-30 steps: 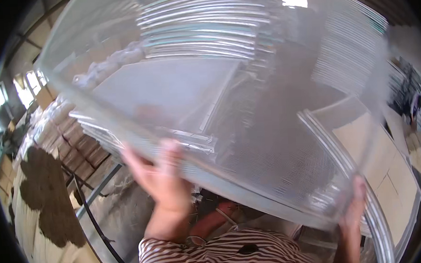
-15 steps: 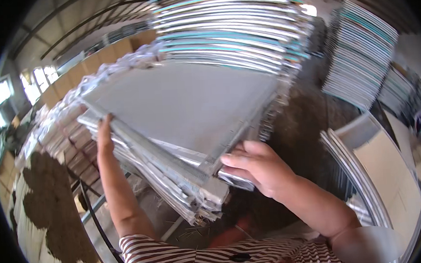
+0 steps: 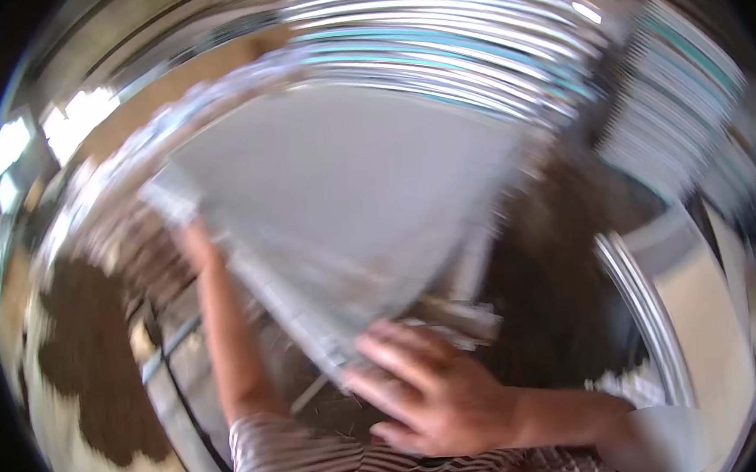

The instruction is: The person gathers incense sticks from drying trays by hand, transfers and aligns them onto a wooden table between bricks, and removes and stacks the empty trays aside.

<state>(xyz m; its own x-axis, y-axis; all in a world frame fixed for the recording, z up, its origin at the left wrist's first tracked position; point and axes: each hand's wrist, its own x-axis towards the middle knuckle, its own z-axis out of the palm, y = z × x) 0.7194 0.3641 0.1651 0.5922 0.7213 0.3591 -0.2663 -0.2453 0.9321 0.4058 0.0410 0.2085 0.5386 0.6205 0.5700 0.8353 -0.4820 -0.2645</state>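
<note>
A large flat grey framed panel [image 3: 352,173] lies in front of me, its near corner toward my body. At its left edge my left hand [image 3: 197,245] is closed on the rim, though motion blurs the fingers. My right hand [image 3: 431,388] is at the near corner, fingers stretched out and apart; whether they touch the rim I cannot tell. Beneath the panel's right side, part of another frame [image 3: 465,313] sticks out.
Behind the panel rises a tall stack of silver and teal-edged frames [image 3: 436,51]. Another such stack [image 3: 669,106] stands at far right. Nearer on the right leans a beige panel with silver rims [image 3: 702,303]. Pale wrapped bundles [image 3: 107,201] line the left.
My right hand has moved from the panel's right edge leftward and down to the near corner, its fingers opening. The panel has turned relative to the frames below. The view is more blurred.
</note>
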